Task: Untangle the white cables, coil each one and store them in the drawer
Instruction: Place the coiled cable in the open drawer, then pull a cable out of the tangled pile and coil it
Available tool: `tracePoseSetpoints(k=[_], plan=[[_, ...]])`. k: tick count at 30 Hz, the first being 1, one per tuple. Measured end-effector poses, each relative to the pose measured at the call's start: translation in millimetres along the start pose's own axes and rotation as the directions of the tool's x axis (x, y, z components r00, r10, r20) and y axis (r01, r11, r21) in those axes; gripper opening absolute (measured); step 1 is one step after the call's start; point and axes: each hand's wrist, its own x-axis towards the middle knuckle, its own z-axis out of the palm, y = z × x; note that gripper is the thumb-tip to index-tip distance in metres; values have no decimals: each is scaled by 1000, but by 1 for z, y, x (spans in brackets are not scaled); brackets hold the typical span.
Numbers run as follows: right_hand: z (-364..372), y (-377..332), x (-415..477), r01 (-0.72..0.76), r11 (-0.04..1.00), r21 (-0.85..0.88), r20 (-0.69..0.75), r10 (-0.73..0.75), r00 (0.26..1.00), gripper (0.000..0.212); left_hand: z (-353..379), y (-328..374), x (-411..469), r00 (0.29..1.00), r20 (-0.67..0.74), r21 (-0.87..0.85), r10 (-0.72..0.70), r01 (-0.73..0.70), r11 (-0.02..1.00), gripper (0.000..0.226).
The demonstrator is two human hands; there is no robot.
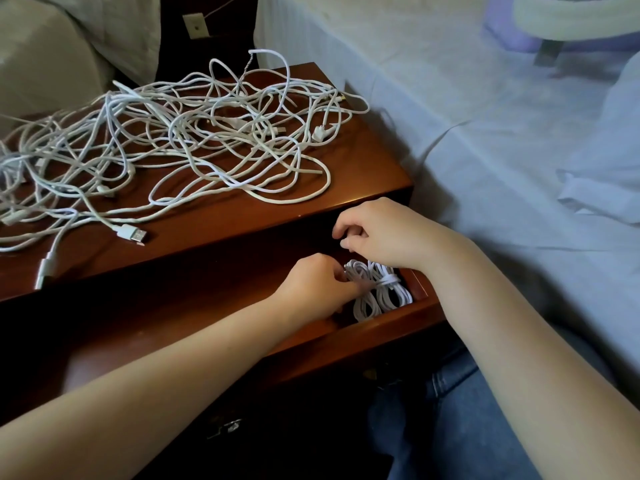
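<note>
Two bare hands are working over the open drawer [381, 329] of a wooden nightstand [242, 216], both at its right end. The left hand [317, 287] is reaching in from the near left, fingers [341, 274] curled and pinching the left edge of the coiled cables [393, 296]. The right hand [379, 233] is hovering just above and beyond them, close under the nightstand's top edge, fingers curled in toward the thumb and gripping nothing. The two hands are sitting near each other but are not touching. The coiled cables are lying in the drawer's right corner, against its front and right walls. At least two white bundles are showing side by side, each cinched round its middle; the hands are hiding part of them, so the full count cannot be told. One tangle of white cables [194, 140] is sprawling across the nightstand top, far and left of the hands, spilling off the left edge. The strands are crossing too thickly to count. One USB plug [133, 234] is lying at the tangle's near side. A pale bed sheet [485, 150] is filling the right side, and blue jeans [460, 420] are showing at the near right, below the drawer.
</note>
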Motion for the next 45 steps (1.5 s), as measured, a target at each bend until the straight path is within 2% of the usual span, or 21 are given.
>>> tracePoseSetpoints(k=[4,10,12,16,21,24,30,34,36,40,45], plan=[[0,0,0,-7,1000,3,6,7,1000,21,-2,0,0,1000,28,20,-3,3,1000,47],[0,-1,-1,-3,997,73,-38,6,999,19,-8,0,-5,994,97,-48,-50,55,997,47],[-1,-4,-1,10,995,97,-54,-4,999,18,-14,-1,-7,994,100,-65,-53,59,996,41],[-2,-19,-2,61,985,159,-92,-46,995,15,-39,-7,-18,1000,-2,-43,-2,2,999,26],[-8,-55,10,173,970,169,-195,-139,971,13,-82,-23,-46,993,-118,-122,32,-47,991,25],[-11,-80,24,233,958,168,-256,-185,949,15,-111,-39,-64,971,-238,-121,33,-63,991,25],[5,-127,62,358,928,107,-272,-319,908,15,-163,-72,-85,825,-564,-97,31,-103,990,28],[26,-153,91,466,884,37,-289,-437,852,16,-192,-97,-71,655,-756,-84,-10,-82,993,27],[37,-162,105,504,862,-58,-347,-491,799,18,-203,-105,-62,598,-801,-86,-31,-63,994,25],[49,-170,127,557,805,-203,-448,-582,679,13,-218,-111,-44,528,-849,-109,-28,-123,986,22],[52,-169,145,541,815,-209,-467,-569,676,16,-221,-114,-27,484,-874,-173,-47,-220,960,16]])
